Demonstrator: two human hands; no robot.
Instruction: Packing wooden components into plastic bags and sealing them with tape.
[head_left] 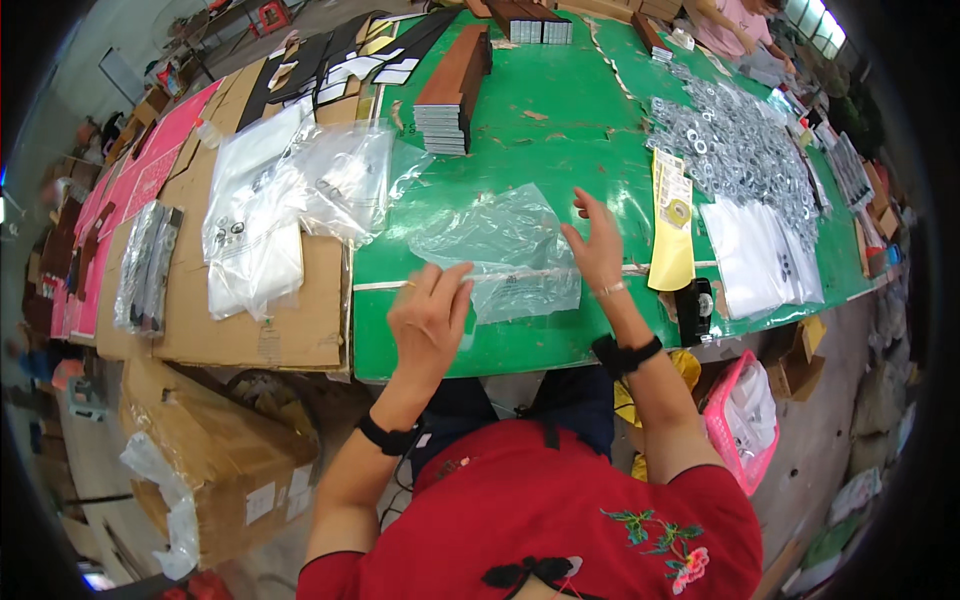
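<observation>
On the green tabletop in front of me lies a clear plastic bag [515,235], flat and slightly wrinkled. My left hand [428,318] is at the bag's near left edge, fingers loosely bent and apart, with nothing visible between them. Beside the bag's right edge my right hand [598,245] is raised with thumb and fingers spread, holding nothing. Close to that hand lie yellow label sheets [672,240] with a small roll of tape [679,212] on them.
Stacked brown strips [455,95] stand beyond the bag. Clear bags [255,215] cover cardboard at left. To the right are a heap of metal rings [735,140], white bags [755,255] and a black tape dispenser [694,310]. Another person [735,30] works at far right.
</observation>
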